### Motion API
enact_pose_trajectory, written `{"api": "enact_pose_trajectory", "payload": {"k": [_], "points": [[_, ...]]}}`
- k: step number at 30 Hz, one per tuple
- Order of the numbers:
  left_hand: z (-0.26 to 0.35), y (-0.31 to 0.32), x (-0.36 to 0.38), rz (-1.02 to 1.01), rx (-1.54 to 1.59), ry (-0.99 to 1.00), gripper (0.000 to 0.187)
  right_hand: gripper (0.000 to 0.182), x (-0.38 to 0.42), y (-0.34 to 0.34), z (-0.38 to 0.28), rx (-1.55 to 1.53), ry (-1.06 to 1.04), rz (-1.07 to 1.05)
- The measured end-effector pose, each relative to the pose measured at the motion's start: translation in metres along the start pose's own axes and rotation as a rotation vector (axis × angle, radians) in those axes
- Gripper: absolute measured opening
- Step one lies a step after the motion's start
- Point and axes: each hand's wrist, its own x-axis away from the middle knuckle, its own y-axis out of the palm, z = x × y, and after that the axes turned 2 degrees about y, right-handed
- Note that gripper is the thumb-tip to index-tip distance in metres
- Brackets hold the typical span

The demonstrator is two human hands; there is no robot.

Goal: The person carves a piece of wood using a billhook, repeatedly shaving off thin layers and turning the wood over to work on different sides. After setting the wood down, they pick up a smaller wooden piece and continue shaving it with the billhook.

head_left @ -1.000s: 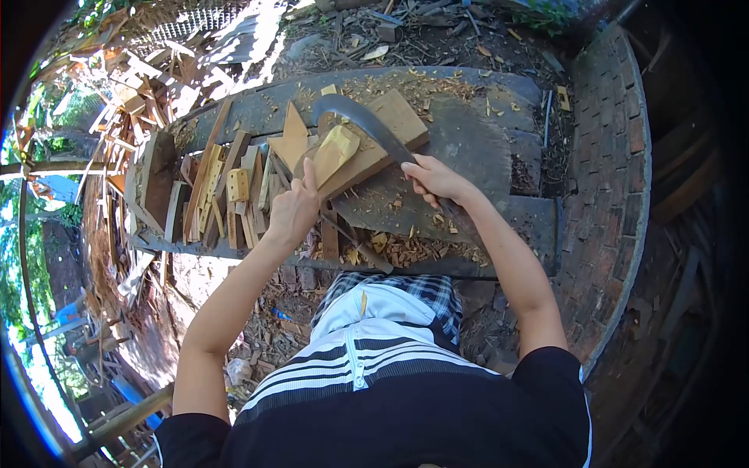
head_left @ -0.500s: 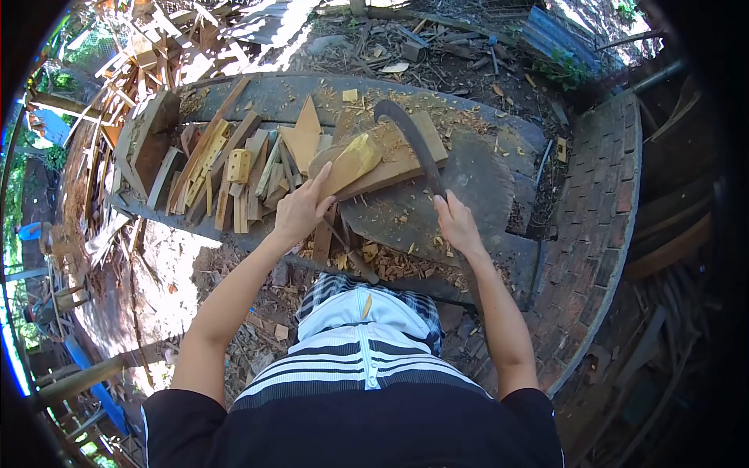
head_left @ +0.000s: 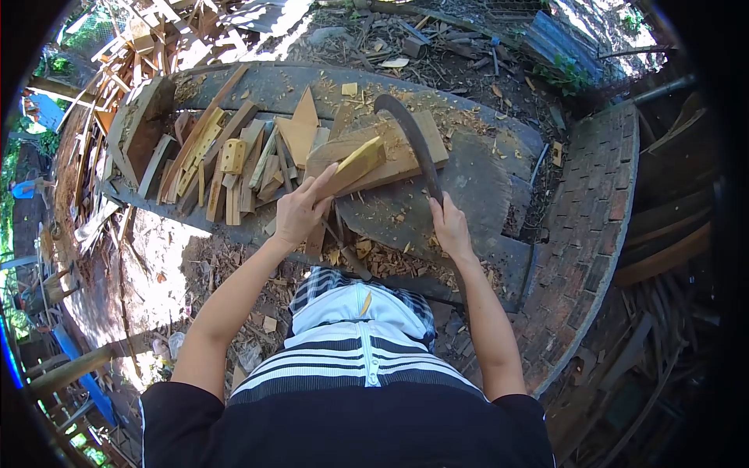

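Note:
My left hand (head_left: 298, 212) is closed around the near end of a wood piece (head_left: 357, 165) with a freshly cut yellow face. The piece slants up to the right, standing on edge against a thick wooden block (head_left: 401, 168). In my right hand (head_left: 452, 231) is a billhook with a dark, hook-tipped blade (head_left: 416, 139). Its blade points away from me over the block, apart from the wood piece, and its long handle runs back under my forearm. My left palm hides the end of the piece it grips.
Left of the block lie several wood offcuts (head_left: 257, 156), among them a small drilled block (head_left: 232, 157). Chips are scattered over the dark worktable (head_left: 476, 183). A low brick wall (head_left: 581, 226) stands at the right, and scrap wood (head_left: 144, 47) is heaped at the far left.
My left hand has turned the wood piece from its broad face onto its narrow edge. The billhook has barely moved, and the whole view has shifted slightly.

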Motion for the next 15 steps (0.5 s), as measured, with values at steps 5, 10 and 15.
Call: {"api": "enact_pose_trajectory", "payload": {"k": [5,10,15], "points": [[0.004,-0.003,0.001,0.012,-0.150,0.118,0.066,0.027,0.001,0.001,0.000,0.012,-0.023,0.031],[-0.001,0.002,0.009,-0.047,-0.250,0.187,0.072,0.026,0.002,0.002,0.000,0.011,-0.038,0.056],[0.002,0.002,0.010,-0.082,-0.251,0.161,0.077,0.029,0.003,-0.001,-0.002,0.033,0.036,0.001]]}}
